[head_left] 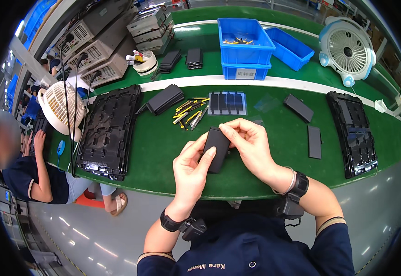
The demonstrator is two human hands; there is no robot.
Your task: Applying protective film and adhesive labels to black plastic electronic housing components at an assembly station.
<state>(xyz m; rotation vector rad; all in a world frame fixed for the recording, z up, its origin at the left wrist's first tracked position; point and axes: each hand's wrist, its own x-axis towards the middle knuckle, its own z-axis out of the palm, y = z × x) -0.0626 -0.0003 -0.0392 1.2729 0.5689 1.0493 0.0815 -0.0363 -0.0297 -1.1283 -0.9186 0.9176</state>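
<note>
A flat black rectangular block (pixel 219 158) is held slightly tilted above the near edge of the green table. My left hand (pixel 189 172) is closed around its left side, with the thumb lying across the front face. At the block's top right corner, my right hand (pixel 252 145) pinches with thumb and forefinger; whether anything thin is between them I cannot tell. Beyond my hands lie a clear sheet with dark strips (pixel 228 103) and a loose pile of yellow and black small pieces (pixel 190 113). Similar black blocks (pixel 314 142) lie to the right, and a stack of them (pixel 166 99) to the left.
Black moulded trays stand left (pixel 108 131) and right (pixel 356 138). Farther back are blue bins (pixel 247 53), a white tub of pens (pixel 145 64) and a white-blue fan (pixel 346 46). Another fan (pixel 62 106) and a seated co-worker (pixel 39 170) are at the left.
</note>
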